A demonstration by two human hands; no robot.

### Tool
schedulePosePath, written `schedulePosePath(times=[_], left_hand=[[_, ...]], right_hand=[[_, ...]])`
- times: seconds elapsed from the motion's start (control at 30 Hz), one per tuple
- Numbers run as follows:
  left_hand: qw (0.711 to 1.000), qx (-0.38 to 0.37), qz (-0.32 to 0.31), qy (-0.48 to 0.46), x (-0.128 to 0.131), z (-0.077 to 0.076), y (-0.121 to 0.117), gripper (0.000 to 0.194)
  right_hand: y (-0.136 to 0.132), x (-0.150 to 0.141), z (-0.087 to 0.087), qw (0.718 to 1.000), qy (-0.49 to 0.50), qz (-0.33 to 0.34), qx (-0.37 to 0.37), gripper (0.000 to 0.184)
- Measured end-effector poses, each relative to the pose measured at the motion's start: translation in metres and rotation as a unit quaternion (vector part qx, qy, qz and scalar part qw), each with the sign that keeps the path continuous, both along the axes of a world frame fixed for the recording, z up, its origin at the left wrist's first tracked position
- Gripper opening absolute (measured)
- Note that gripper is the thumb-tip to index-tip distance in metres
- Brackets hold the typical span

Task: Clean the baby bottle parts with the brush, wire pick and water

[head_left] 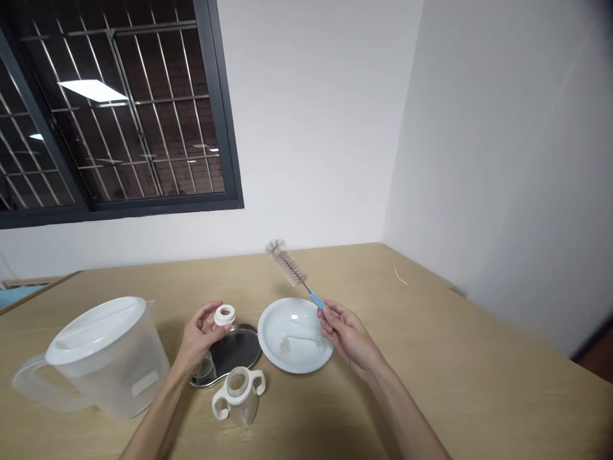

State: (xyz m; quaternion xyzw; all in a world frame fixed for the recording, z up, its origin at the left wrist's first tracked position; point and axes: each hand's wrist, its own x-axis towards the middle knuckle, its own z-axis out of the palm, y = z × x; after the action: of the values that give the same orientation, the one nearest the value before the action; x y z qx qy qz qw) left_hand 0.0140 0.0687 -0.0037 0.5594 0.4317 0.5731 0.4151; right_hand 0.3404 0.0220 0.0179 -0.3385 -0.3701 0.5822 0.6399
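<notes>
My right hand [342,329] is closed round the blue handle of a bottle brush [290,265]. Its pale bristles point up and left, above the far side of a white plate [275,358]. Between the fingers of my left hand [198,335] is a white bottle collar [225,314], its round opening facing up. Beneath that hand lies a dark, shiny metal tray [237,350] with a clear, cup-like piece [205,369] at its left end, partly hidden by my wrist. Closer to me, a baby bottle [243,409] with two white side handles stands uncapped.
A large translucent pitcher [112,370] with a white lid stands at the left, beside my left forearm. A thin white strip [401,276] lies at the back right of the wooden table [460,383]. White walls and a barred window [119,108] rise behind.
</notes>
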Motion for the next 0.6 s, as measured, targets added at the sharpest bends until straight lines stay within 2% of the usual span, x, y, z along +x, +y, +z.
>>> schedulePosePath(times=[0.17,0.4,0.5,0.6], left_hand=[[1.0,0.017,0.021,-0.007,0.0,-0.011,0.0,0.067],[0.996,0.05,0.062,0.033,-0.001,-0.015,-0.007,0.066],[0.996,0.045,0.08,0.008,0.001,-0.013,-0.009,0.064],[0.995,0.038,0.087,-0.02,0.004,-0.01,-0.012,0.064]], right_hand=[[0.0,-0.007,-0.001,0.995,-0.096,-0.017,-0.013,0.049],[-0.002,-0.019,-0.004,0.942,-0.304,-0.124,0.07,0.042],[-0.004,-0.027,-0.012,0.922,-0.353,-0.128,0.09,0.04],[-0.006,-0.034,-0.017,0.916,-0.367,-0.118,0.112,0.037]])
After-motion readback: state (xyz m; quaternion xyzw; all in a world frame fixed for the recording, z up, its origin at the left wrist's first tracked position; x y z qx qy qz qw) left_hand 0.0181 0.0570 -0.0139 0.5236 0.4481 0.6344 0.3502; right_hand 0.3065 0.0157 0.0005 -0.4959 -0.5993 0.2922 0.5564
